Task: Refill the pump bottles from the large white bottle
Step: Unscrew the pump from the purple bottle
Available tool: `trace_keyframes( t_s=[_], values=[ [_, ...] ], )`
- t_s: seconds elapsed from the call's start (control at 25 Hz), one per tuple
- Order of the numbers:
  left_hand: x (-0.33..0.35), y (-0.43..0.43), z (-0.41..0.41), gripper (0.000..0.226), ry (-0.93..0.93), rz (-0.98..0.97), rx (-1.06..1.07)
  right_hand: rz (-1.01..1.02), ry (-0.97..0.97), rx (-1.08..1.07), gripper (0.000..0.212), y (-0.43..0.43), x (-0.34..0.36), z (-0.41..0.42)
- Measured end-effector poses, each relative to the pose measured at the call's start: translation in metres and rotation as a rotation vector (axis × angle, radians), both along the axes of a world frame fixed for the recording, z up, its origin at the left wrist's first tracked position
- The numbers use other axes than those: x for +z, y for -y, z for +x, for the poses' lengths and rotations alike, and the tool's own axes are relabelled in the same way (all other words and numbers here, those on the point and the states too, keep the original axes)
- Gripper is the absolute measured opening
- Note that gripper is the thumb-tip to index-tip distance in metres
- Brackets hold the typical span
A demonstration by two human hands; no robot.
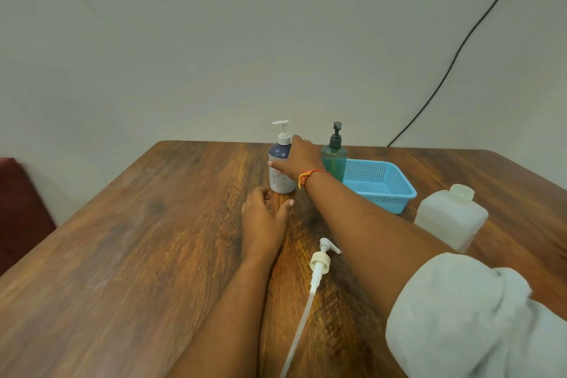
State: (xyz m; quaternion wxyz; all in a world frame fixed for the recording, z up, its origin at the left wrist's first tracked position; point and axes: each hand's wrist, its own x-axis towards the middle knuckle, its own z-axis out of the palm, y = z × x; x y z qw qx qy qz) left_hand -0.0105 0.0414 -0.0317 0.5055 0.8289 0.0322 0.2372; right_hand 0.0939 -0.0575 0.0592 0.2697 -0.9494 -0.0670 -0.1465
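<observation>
Rolled pale-grey sleeve (460, 316) at lower right, nearest the lens; bare right forearm runs from it up and leftward across the desk (122, 255), nearly straight. Right hand (299, 159) reached out at the blue pump bottle (280, 178), back of hand to camera; thumb lies across the bottle's front, fingers go round behind its shoulder, so it grips the body. Orange-red thread band (306, 176) on that wrist. Bottle upright, long axis vertical, white pump nozzle pointing left. Left forearm comes up from the bottom edge, angled slightly right. Left hand (264, 218) rests palm-down on the desk just short of the blue bottle's base, fingers loosely curled, thumb out to the right, holding nothing. Between the two forearms a loose pump (320, 261) lies flat on the wood: head at the far end, nozzle to the right, dip tube trailing toward the camera and off the bottom edge. Green pump bottle (334, 159) upright just right of the right hand, dark pump on top, partly hidden by the wrist, beside a light-blue mesh basket (380, 184). Large white bottle (451, 215) stands at the right, nearer than the basket, cap off, neck open upward, apart from both hands. Black cable (460, 49) crosses the wall; dark red seat (21, 209) at far left.
</observation>
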Motion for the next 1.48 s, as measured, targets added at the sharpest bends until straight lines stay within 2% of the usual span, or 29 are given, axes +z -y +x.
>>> trace_keyframes(
  t_s=[0.08, 0.2, 0.4, 0.56, 0.64, 0.88, 1.04, 1.24, 1.4, 1.48],
  values=[
    [0.0, 0.0, 0.0, 0.051, -0.001, 0.006, -0.01, 0.013, 0.01, -0.023, 0.075, -0.005, -0.004, 0.0],
    [0.001, 0.001, 0.0, 0.049, -0.011, 0.003, -0.01, 0.135, 0.025, 0.045, 0.068, -0.009, -0.009, -0.008],
    [0.009, 0.004, -0.004, 0.029, 0.007, -0.026, 0.014, 0.496, 0.147, 0.115, 0.059, -0.002, -0.006, -0.06],
    [0.01, 0.004, -0.011, 0.016, 0.092, -0.055, -0.003, 0.571, 0.273, 0.104, 0.057, 0.027, -0.006, -0.114],
    [0.013, 0.005, -0.019, 0.017, 0.121, -0.078, -0.016, 0.616, 0.252, 0.102, 0.059, 0.046, -0.01, -0.142],
    [0.055, 0.033, -0.068, 0.037, 0.065, -0.196, -0.242, 0.599, 0.184, 0.096, 0.061, 0.092, -0.034, -0.203],
    [0.088, 0.055, -0.111, 0.032, 0.096, -0.332, -0.487, 0.601, 0.246, 0.121, 0.059, 0.107, -0.028, -0.223],
    [0.089, 0.065, -0.133, 0.018, 0.089, -0.338, -0.488, 0.546, 0.234, 0.116, 0.066, 0.123, -0.032, -0.234],
    [0.082, 0.078, -0.136, 0.025, 0.013, -0.307, -0.525, 0.494, 0.175, 0.12, 0.07, 0.134, -0.054, -0.239],
    [0.081, 0.084, -0.136, 0.025, 0.002, -0.282, -0.575, 0.53, 0.149, 0.14, 0.07, 0.139, -0.058, -0.239]
  ],
)
